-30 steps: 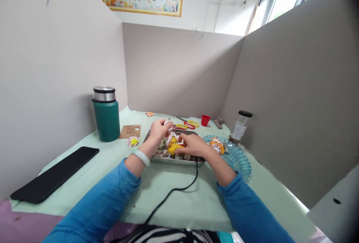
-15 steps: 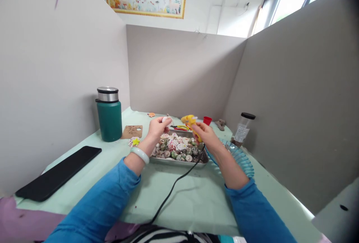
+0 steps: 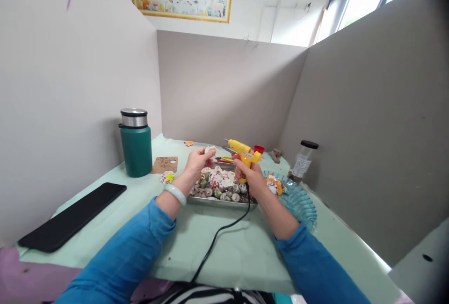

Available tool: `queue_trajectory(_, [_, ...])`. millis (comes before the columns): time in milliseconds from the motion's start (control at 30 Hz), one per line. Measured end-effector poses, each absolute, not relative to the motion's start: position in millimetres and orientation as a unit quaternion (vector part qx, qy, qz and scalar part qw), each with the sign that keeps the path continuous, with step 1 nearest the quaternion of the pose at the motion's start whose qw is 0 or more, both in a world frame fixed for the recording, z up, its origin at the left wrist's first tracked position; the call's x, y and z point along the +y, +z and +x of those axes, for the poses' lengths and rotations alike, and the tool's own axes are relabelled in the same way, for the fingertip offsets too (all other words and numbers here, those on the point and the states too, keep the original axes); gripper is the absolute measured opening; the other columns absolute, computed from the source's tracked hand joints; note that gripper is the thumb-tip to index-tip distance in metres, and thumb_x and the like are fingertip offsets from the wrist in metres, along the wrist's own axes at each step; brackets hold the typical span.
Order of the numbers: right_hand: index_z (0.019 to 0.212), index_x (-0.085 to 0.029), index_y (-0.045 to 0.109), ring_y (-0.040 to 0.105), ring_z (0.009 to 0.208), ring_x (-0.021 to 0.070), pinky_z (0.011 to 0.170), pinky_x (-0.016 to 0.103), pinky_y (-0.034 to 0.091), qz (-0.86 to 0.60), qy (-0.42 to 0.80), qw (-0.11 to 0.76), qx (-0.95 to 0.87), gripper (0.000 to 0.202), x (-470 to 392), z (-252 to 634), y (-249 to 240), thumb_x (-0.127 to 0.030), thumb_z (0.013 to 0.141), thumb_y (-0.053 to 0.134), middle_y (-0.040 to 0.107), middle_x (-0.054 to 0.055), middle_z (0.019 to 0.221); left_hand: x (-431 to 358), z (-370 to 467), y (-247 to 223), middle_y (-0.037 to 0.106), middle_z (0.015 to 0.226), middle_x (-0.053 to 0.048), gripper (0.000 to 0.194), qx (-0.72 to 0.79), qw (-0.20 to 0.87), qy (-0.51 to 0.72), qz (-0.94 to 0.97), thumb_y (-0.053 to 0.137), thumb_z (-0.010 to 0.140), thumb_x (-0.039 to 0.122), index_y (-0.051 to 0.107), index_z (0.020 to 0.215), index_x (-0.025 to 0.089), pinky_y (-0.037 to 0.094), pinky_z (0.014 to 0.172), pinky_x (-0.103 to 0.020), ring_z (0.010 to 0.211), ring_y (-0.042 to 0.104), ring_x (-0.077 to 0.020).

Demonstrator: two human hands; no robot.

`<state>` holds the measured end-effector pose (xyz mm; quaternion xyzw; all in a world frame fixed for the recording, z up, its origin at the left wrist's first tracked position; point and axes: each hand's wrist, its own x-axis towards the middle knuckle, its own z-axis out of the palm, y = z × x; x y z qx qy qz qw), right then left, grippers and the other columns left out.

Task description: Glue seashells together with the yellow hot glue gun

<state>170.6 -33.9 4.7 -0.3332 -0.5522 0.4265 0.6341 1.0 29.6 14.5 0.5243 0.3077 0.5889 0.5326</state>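
Observation:
Between the fingertips of my left hand (image 3: 197, 162) is a small white disc-like piece (image 3: 210, 152). My right hand (image 3: 251, 177) is wrapped round the handle of a yellow glue gun (image 3: 241, 148), its nozzle pointing up and to the left, a little right of the white piece and apart from it. A black cord (image 3: 224, 227) runs down from the handle. Below both hands sits a metal tray (image 3: 219, 204) filled with shells and buttons (image 3: 224, 184). Pliers (image 3: 224, 159) with yellow handles lie behind the tray.
A blue glass plate (image 3: 305, 201) with orange pieces is at the right, near a black-lidded jar (image 3: 303, 160). A red cup (image 3: 258, 149) stands behind. At the left are a green bottle (image 3: 136, 149), a brown card (image 3: 163, 165), a flower piece (image 3: 167, 177) and a black slab (image 3: 73, 216).
My right hand has turned the glue gun side-on, so its nozzle now points left, and moved slightly left. The orange pieces on the plate have come into view. My left hand has barely moved.

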Motion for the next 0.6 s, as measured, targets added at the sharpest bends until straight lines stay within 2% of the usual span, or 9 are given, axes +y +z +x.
queue_trajectory(100, [0.085,-0.017,0.059,0.041,0.042,0.0082,0.042,0.023,0.034,-0.385,0.382,0.602,-0.586,0.029,-29.8,173.1,-0.8,-0.042,0.073,0.067,0.047,-0.006,0.050,28.3,0.3,15.8,0.053,0.059,0.003,0.040,0.312,0.528,0.596,0.518,0.081,0.054,0.041,0.058,0.071,0.013,0.046,0.050,-0.023,0.048,0.052,-0.0076])
queue_trajectory(267, [0.080,-0.017,0.059,0.038,0.041,0.0078,0.041,0.022,0.033,-0.417,0.346,0.551,-0.634,0.026,-28.0,173.4,-4.6,-0.042,0.074,0.064,0.044,-0.007,0.046,28.3,-0.9,17.7,0.054,0.059,0.003,0.041,0.319,0.545,0.601,0.490,0.081,0.053,0.041,0.059,0.073,0.012,0.046,0.050,-0.023,0.047,0.052,-0.0081])
queue_trajectory(600, [0.076,-0.018,0.056,0.035,0.038,0.0070,0.039,0.021,0.031,-0.407,0.389,0.542,-0.624,0.023,-30.3,174.2,-2.4,-0.039,0.073,0.065,0.042,-0.008,0.045,23.4,-1.0,25.1,0.055,0.061,0.002,0.037,0.291,0.591,0.585,0.473,0.084,0.053,0.033,0.062,0.073,0.010,0.042,0.046,-0.021,0.047,0.050,-0.0066])
